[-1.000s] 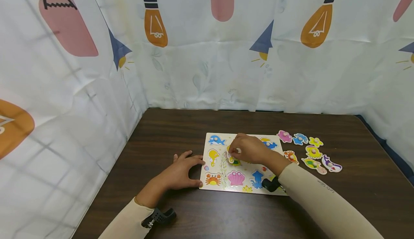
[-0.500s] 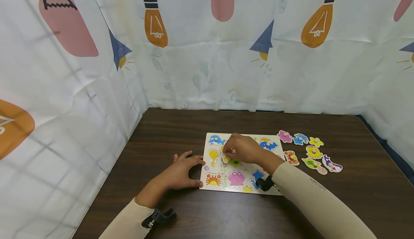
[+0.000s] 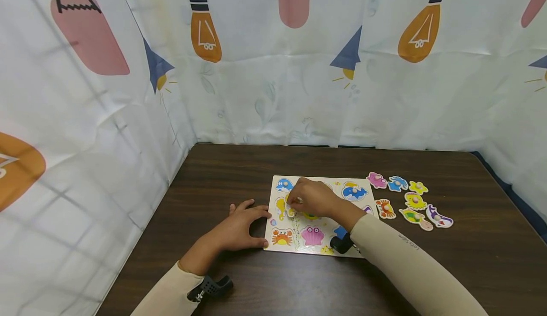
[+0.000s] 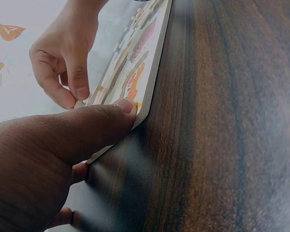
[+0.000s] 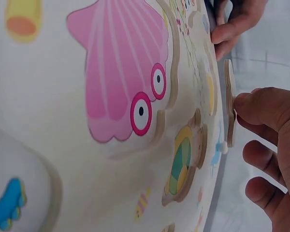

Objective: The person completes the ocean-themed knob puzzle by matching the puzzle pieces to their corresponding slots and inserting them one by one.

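My right hand [image 3: 318, 197] pinches a small yellow seahorse puzzle piece [image 3: 290, 208] between thumb and fingertips. The piece is over the left part of a cream peg puzzle board [image 3: 301, 248], beside the printed yellow seahorse [image 3: 279, 207]. In the right wrist view this wooden piece [image 5: 229, 104] is seen edge-on, just above the board. My left hand [image 3: 239, 225] lies spread at the board's left edge. Its thumb [image 4: 118, 113] presses the near-left corner, and the other fingertips touch the side. Part of the board is hidden under my right hand and forearm.
Several loose pieces lie right of the board, among them a pink one [image 3: 376, 180], a blue one [image 3: 397, 183], a yellow star [image 3: 418, 187] and an orange crab [image 3: 385, 208]. The dark wooden table [image 3: 231, 168] meets a printed curtain [image 3: 273, 92] behind.
My right hand has moved left across the board with the seahorse piece, uncovering the blue whale area at upper right. The left hand stays in place.
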